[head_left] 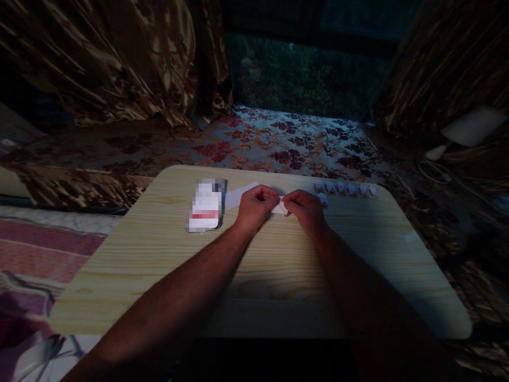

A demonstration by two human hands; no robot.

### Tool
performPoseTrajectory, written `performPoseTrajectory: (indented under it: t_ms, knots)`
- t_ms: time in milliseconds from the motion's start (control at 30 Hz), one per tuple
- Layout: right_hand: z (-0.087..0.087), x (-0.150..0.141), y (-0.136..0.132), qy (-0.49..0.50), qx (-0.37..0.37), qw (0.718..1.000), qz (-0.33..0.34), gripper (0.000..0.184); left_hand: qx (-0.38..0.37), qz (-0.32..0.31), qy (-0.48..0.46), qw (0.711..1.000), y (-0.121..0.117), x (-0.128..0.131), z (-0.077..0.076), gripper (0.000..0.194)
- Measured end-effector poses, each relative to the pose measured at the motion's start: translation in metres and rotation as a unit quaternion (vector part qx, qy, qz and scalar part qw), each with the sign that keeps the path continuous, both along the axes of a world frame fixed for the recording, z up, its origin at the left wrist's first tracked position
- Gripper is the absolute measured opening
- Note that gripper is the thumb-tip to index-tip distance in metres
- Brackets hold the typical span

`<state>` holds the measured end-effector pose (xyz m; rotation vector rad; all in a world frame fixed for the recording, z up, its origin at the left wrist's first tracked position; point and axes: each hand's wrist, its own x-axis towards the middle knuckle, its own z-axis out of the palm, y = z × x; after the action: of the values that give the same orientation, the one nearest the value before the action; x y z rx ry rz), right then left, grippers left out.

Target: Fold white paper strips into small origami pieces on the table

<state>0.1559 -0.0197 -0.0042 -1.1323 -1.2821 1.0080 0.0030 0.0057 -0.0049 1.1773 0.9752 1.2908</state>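
Observation:
Between my two hands is a small piece of folded white paper (pixel 279 208), with crease lines showing on its face. My left hand (pixel 256 207) pinches its left side, fingers closed. On the other side my right hand (pixel 306 209) grips the right edge between thumb and fingers. Flat white paper (pixel 240 196) lies on the table just left of my left hand, partly hidden by it. Beyond my right hand stands a row of several small folded paper pieces (pixel 345 188). One more folded piece (pixel 323 200) sits close behind my right hand's knuckles.
The wooden table (pixel 278 276) has rounded corners. A pixelated, phone-like white object (pixel 205 206) lies at its left. Behind is a ledge with flowered cloth (pixel 286 138), below a window between curtains (pixel 159 58). A white lamp-like object (pixel 473 127) is at right, striped bedding (pixel 47 244) at left.

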Motion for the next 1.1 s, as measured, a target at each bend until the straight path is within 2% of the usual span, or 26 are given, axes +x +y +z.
performPoseTrajectory:
  t_ms: [167,300,533,633,733,867,1100]
  knots:
    - [-0.0009,-0.0015,0.0021,0.014,-0.004,1.0,0.008,0.039,0.016,0.023,-0.001,1.0,0.0018,-0.0006,-0.002,0.017]
    - [0.001,-0.0021,0.0028,-0.042,-0.032,0.999,0.005,0.022,0.02,0.044,-0.034,0.998,0.0034,-0.0016,-0.0035,0.022]
    - [-0.0005,-0.0017,0.0015,-0.081,0.002,0.996,-0.036,0.021,-0.003,-0.04,0.024,0.999,-0.0009,-0.0001,0.0021,0.021]
    - [0.0,-0.0014,0.0005,-0.072,0.011,0.997,-0.028,0.02,-0.005,-0.027,0.023,0.999,-0.0014,0.0001,0.0032,0.022]
    - [-0.0008,-0.001,0.0009,-0.029,-0.007,1.0,-0.004,0.025,-0.017,-0.008,-0.02,1.0,0.0,-0.0003,0.0028,0.024]
    - [-0.0029,-0.0005,0.0024,-0.068,-0.026,0.997,-0.011,0.018,-0.023,-0.005,-0.06,0.998,0.0017,-0.0012,0.0013,0.023]
    - [-0.001,-0.001,0.0015,-0.078,0.0,0.997,-0.025,0.015,-0.011,-0.023,-0.025,0.999,0.0009,-0.0016,0.0015,0.018]
